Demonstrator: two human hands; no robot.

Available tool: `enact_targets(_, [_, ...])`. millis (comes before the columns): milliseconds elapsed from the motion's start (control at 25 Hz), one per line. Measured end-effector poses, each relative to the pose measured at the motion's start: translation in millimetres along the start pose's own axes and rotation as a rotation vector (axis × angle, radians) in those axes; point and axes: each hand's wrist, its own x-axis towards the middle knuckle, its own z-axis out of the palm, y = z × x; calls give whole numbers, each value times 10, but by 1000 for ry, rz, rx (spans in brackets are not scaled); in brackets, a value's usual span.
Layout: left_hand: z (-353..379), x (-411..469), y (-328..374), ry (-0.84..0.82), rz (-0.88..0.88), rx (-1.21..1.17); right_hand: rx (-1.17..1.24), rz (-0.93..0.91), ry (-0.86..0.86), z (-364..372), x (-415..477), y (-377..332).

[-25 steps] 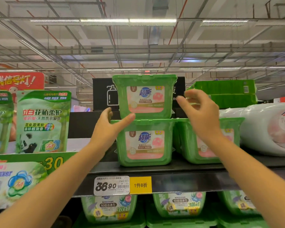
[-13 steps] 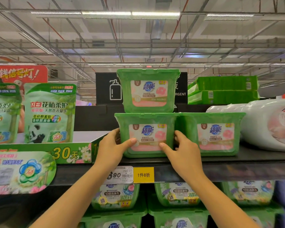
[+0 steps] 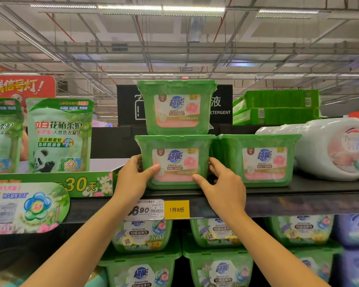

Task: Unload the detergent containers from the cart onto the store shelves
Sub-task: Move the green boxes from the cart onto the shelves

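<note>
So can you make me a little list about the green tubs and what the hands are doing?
left hand: grips the left side of the bottom tub
right hand: grips the right side of the same tub
top tub: stacked on the held tub
neighbour tub: on its right, pressed against it
shelf: black, carries the tubs
price tag: on the shelf edge, partly behind the left wrist
pouch: with a panda, on the left
</note>
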Motion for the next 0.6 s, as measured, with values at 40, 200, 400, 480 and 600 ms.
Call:
enact_targets(40, [-4, -9, -7, 0, 15, 10, -5, -8, -6, -2, -3, 8])
enact_targets(200, [-11, -69, 0, 31, 96, 105, 32, -33, -33, -12, -6, 52])
enact_targets(400, [11, -116, 34, 80, 129, 129, -54, -58, -54, 8, 23, 72])
enact_targets(480, [16, -130, 46, 90, 135, 155, -108, -82, -60, 27, 27, 89])
enact_targets(600, [1, -144, 53, 76, 117, 148, -123, -77, -75, 36, 28, 104])
